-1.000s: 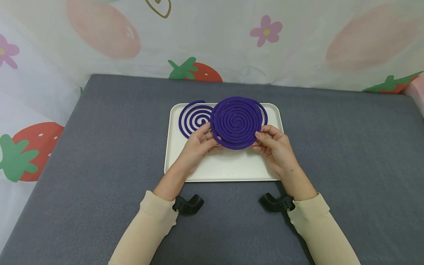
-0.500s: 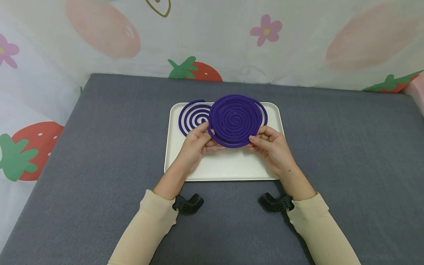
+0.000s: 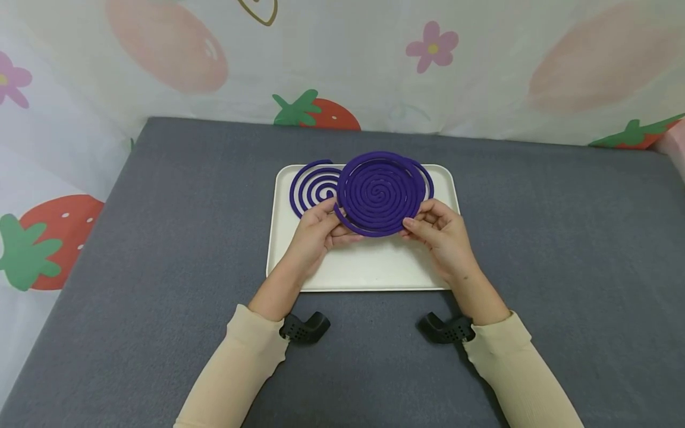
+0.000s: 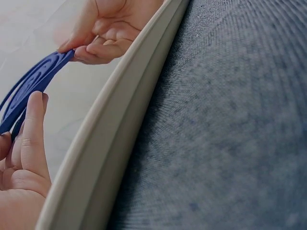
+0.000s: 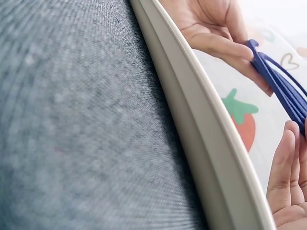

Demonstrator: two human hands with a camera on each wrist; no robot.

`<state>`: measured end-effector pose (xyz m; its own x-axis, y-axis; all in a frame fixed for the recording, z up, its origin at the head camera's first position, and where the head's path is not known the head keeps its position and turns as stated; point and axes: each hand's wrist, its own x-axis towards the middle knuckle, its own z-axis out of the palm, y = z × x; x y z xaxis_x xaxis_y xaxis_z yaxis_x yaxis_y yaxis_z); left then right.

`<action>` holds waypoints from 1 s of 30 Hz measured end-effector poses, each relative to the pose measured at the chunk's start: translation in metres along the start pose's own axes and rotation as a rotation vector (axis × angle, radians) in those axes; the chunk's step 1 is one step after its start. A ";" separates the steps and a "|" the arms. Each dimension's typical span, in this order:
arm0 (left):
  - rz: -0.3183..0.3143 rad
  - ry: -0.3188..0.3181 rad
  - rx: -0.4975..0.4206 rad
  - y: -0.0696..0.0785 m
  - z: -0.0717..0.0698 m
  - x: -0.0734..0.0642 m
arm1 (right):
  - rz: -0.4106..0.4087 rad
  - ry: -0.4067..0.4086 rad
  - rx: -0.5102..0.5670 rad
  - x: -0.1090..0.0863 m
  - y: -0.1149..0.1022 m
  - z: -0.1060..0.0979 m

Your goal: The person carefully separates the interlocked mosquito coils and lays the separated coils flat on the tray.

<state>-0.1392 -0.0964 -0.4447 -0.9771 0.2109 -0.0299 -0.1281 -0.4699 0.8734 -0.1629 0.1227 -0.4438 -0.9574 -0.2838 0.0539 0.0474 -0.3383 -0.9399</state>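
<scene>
A round purple mosquito coil (image 3: 379, 193), closely wound, is held up over the white tray (image 3: 369, 270). My left hand (image 3: 316, 235) pinches its lower left edge, where a loose outer end stands slightly apart. On the lower right edge, my right hand (image 3: 441, 238) grips it between thumb and fingers. Seen side-on in the left wrist view, the held coil (image 4: 33, 86) is a thin tilted disc between both hands. A single open coil (image 3: 310, 187) lies on the tray at left. Another coil (image 3: 428, 180) shows only its right edge behind the held one.
The tray lies on a grey cloth-covered table (image 3: 535, 238). Behind it hangs a white curtain (image 3: 374, 77) printed with strawberries and flowers. Black wrist mounts (image 3: 305, 328) protrude inward from both sleeves. Something pink (image 3: 671, 145) stands at the right edge.
The held coil has shifted slightly left and away, and its outer end at lower left stands further out. My right thumb has moved left along the rim. The tray's coils stay put.
</scene>
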 end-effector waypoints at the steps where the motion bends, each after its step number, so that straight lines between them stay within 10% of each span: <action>1: 0.001 0.000 0.000 0.000 0.000 0.000 | -0.006 0.003 -0.008 0.000 0.000 0.000; 30: -0.062 -0.036 -0.119 0.000 -0.002 0.001 | -0.092 -0.001 0.071 0.001 0.003 -0.002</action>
<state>-0.1401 -0.0977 -0.4457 -0.9603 0.2720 -0.0625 -0.2091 -0.5528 0.8066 -0.1641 0.1231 -0.4469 -0.9583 -0.2493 0.1395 -0.0211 -0.4253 -0.9048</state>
